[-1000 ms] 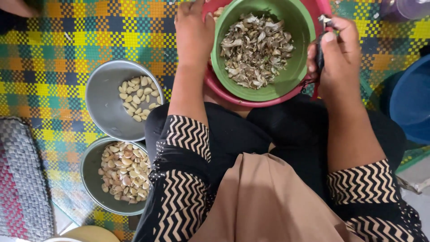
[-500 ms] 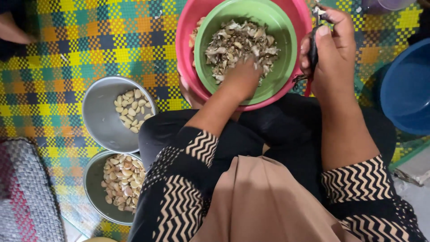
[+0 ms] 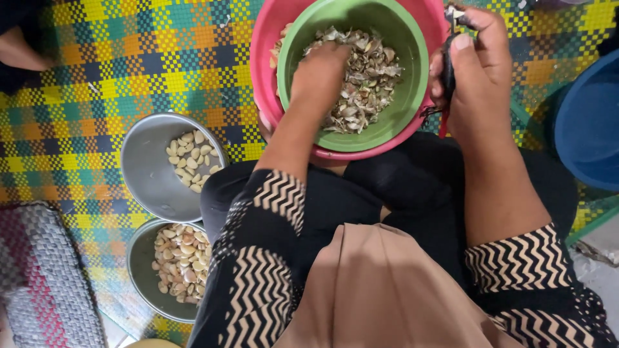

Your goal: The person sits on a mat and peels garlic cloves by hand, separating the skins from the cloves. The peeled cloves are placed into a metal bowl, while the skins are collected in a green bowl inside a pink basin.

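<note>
One pink basin at twelve o'clock nests one green bowl of garlic skins, left hand buried, fingers unseen; right hand clamps a dark knife; two steel bowls at nine o'clock hold garlic cloves.

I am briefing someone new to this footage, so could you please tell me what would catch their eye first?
First, the green bowl of dry husks nested in a pink basin at top centre, with the left hand dug into the husks. The right hand beside it grips a small dark tool. Two metal bowls of pale kernels stand lower left on a bright chequered mat.
</note>
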